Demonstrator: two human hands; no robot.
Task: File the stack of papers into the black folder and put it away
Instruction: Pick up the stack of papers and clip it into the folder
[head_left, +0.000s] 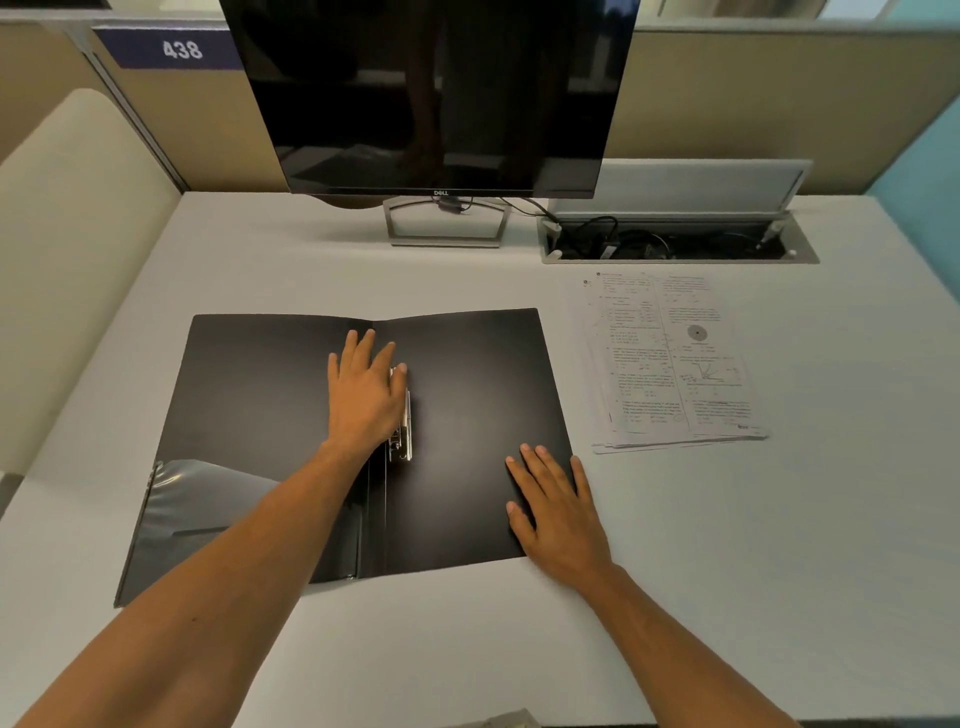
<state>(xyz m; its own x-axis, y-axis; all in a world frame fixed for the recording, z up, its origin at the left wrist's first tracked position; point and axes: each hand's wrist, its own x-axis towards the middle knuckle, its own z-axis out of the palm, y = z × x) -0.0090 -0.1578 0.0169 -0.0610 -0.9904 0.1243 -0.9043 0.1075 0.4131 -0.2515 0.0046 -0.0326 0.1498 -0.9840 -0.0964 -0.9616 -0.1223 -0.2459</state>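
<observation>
Head view, looking down: the left hand (363, 395) lies flat with fingers spread on the spine of the open black plastic folder (467, 415), its thumb side touching the silver metal clamp (402, 421) that runs along the fold; it pinches nothing, only presses down; the right hand (558, 512) is likewise flat and spread, palm down on the lower right corner of the folder's right leaf, with its outer edge over the folder's edge onto the pale grey desk (779, 519).

Outward from the hands, the folder lies opened in 2 leaves, its spine running away from the person; a glossy clear pocket (208, 499) shows on the lower left leaf; the right leaf is bare, so nothing is filed yet.

The stack of white printed papers (675, 364) rests on the desk just beside the folder's right edge, not touching it, to the right of and beyond the right hand; its long axis runs roughly parallel to the spine, slightly tilted; the right hand is clearly the nearer of the 2, so I judge that it should fetch the stack while the left keeps the folder flat or opens the clamp.

Behind stand a dark monitor (431, 93) on its stand and an open cable tray (675, 244), with a partition label reading 438 (182, 49).
</observation>
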